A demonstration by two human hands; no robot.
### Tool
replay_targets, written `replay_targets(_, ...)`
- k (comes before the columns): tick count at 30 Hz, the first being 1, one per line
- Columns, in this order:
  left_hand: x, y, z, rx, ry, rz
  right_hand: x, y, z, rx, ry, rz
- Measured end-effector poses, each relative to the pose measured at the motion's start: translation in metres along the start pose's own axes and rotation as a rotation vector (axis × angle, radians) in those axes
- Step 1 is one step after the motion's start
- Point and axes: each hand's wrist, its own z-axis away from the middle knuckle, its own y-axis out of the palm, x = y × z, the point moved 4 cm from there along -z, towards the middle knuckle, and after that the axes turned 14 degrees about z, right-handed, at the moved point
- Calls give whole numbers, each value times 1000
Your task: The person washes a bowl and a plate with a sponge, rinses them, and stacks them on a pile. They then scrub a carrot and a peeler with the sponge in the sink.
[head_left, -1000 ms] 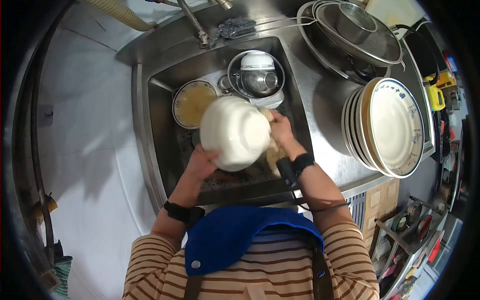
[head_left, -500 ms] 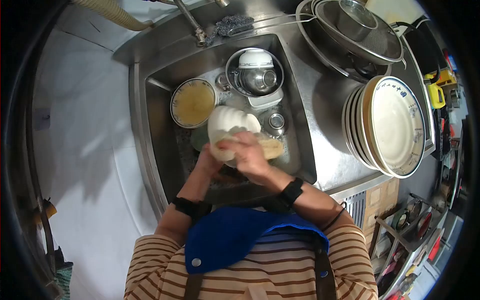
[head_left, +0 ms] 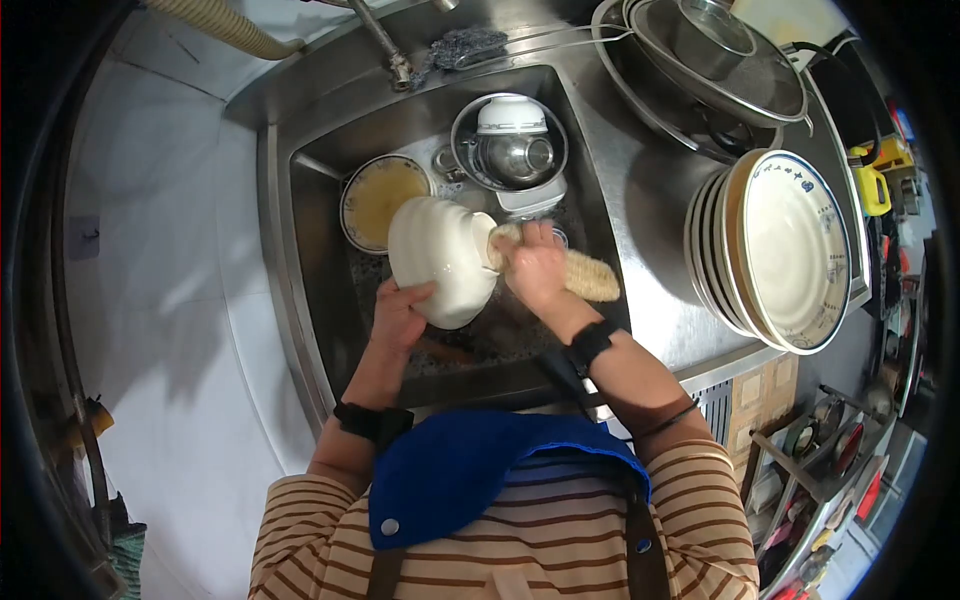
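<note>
A white bowl [head_left: 440,262] is tilted on its side over the sink [head_left: 606,330], its foot facing right. My left hand [head_left: 400,314] grips its lower left rim, with the thumb on the outer wall. My right hand [head_left: 535,265] is closed round a beige scrubber [head_left: 592,277], which touches the bowl's foot. Behind the bowl, to the left, a patterned bowl [head_left: 385,190] of yellowish liquid stands in the sink. Farther back, a metal basin [head_left: 466,108] holds a small white bowl [head_left: 511,115] and a metal bowl [head_left: 520,158].
On the right counter stands a stack of large plates [head_left: 795,252]. Behind it lie metal pans and strainers [head_left: 770,85]. A dark scouring pad [head_left: 468,48] rests at the sink's back edge beside the faucet [head_left: 399,72].
The white bowl has turned so its foot faces right. My right hand has moved right and up with the scrubber, and my left hand now shows on the rim.
</note>
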Motion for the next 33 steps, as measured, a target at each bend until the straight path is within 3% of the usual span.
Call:
replay_targets(2,-3,-11,2,-65,48,63,-10,-2,10,30,4,-182)
replay_targets(4,-4,-20,6,-54,59,73,-38,23,24,339,494,-597)
replay_targets(6,-8,-15,7,-29,69,76,-55,37,18,370,574,-581)
replay_targets(9,-12,4,7,85,-39,43,-48,50,-3,495,840,-1267)
replay_targets(10,-8,6,3,47,-46,-117,-40,8,-19,604,874,-1061)
replay_targets(12,-6,11,-1,-6,-55,-277,-40,32,-32,408,746,-1347)
replay_targets(13,-8,20,-6,9,-61,-111,-48,54,-37,231,536,-1168)
replay_targets(14,-8,27,-10,26,-64,58,-42,40,-38,239,527,-1168)
replay_targets(16,-1,32,-18,43,-117,207,-26,-21,-41,-239,115,-415)
replay_targets(17,5,35,-19,60,-179,353,-14,-39,-41,-324,50,-305)
replay_targets(21,17,42,-28,60,-149,503,38,-66,-8,-336,-325,-269)
replay_targets(22,13,38,-27,-42,-153,459,47,-73,8,-247,-403,-302)
replay_targets(24,4,28,-31,-122,-157,413,43,-67,30,-262,-410,-260)
replay_targets(26,-12,14,-31,-30,8,460,26,-57,48,-70,-456,-270)
replay_targets(27,-24,13,-25,-28,83,325,20,-52,57,-78,-445,-251)
replay_targets(28,-41,33,-12,-16,156,191,14,-40,66,56,-458,-204)
replay_targets(29,-53,59,0,67,181,77,4,-31,73,189,-461,-151)
replay_targets(32,-68,147,28,440,319,-272,13,-37,66,130,-417,-166)
replay_targets(33,-69,179,35,579,390,-576,17,-34,61,189,-369,-169)
